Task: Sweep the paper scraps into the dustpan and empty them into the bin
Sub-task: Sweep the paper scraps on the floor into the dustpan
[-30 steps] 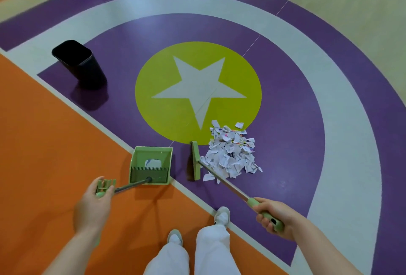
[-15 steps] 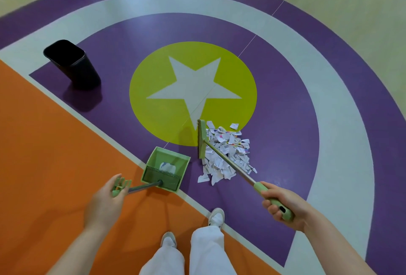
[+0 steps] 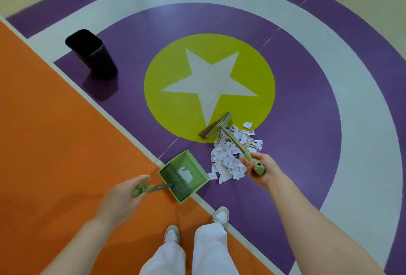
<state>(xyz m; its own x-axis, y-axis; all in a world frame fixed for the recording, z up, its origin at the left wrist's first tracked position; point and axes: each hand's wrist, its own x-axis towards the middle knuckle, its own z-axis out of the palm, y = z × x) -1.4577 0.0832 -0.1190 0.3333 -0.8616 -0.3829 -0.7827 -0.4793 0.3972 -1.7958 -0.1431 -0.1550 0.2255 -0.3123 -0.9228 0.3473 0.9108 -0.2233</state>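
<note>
A pile of white paper scraps (image 3: 230,156) lies on the purple floor below the yellow star circle. My right hand (image 3: 258,170) grips the green handle of the broom, whose head (image 3: 216,125) sits beyond the pile on the circle's lower edge. My left hand (image 3: 123,200) holds the handle of the green dustpan (image 3: 183,175), which stands on the floor left of the pile with its mouth turned towards the scraps. A scrap or two lie inside the pan. The black bin (image 3: 92,55) stands upright at the far left.
My two feet in white shoes (image 3: 220,215) stand just below the dustpan, on the border between the orange and purple floor. A white line runs diagonally under the pan. A lone scrap (image 3: 247,124) lies apart, right of the broom head.
The broom head has swung from the left of the pile to its far side. The dustpan has slid right and turned its mouth towards the scraps.
</note>
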